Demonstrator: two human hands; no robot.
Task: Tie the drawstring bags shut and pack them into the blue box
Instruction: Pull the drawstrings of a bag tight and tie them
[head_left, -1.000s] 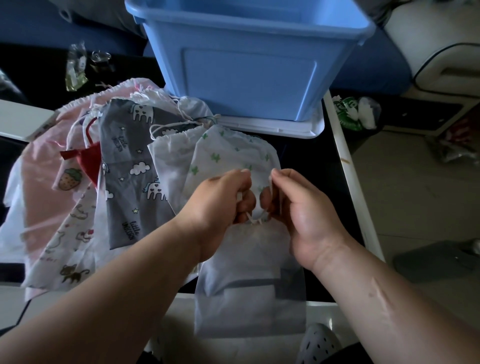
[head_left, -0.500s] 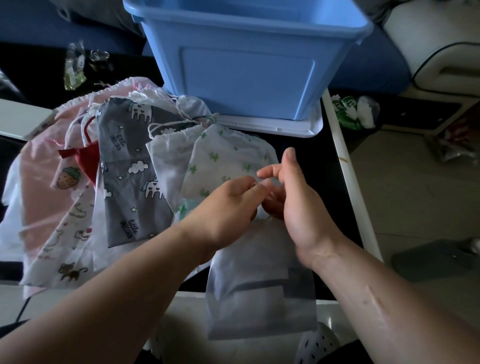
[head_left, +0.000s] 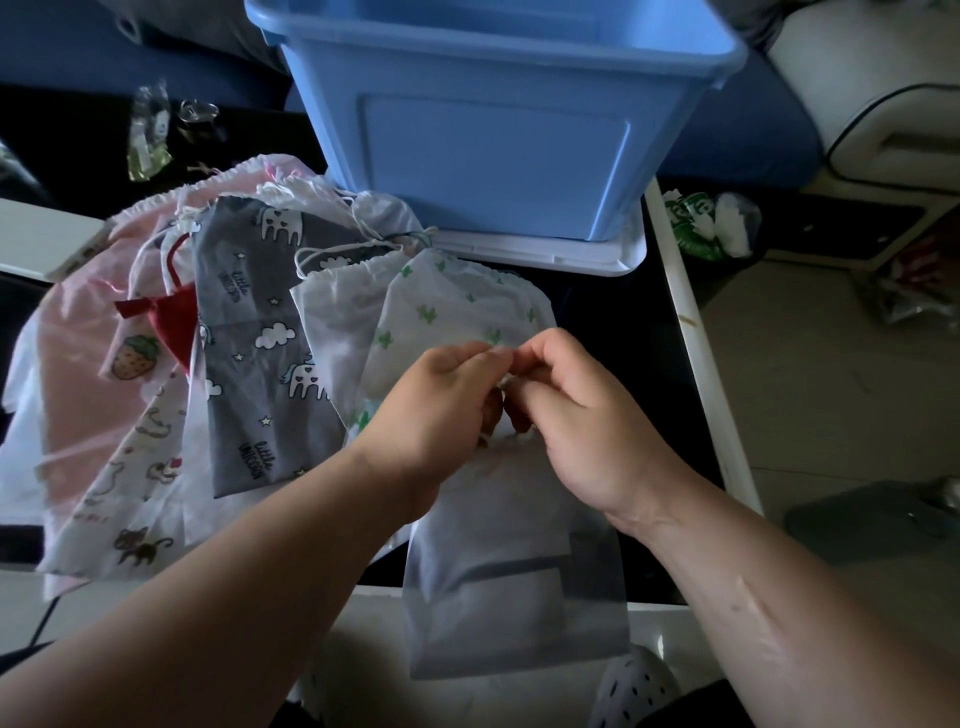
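Both hands, left hand (head_left: 441, 400) and right hand (head_left: 576, 410), meet pinched on the cord at the gathered neck of the pale translucent drawstring bag (head_left: 514, 582) at the near table edge, evidently knotting it, while the blue plastic box (head_left: 493, 156) waits open beyond.

One head-worn view only, wide-angle, aimed forward and steeply down. Both forearms are seen entering from the bottom edge; the left hand (head_left: 441, 410) and right hand (head_left: 587, 415) are framed close, near centre. The blue box (head_left: 493, 156) is cut off by the top edge beyond the hands.
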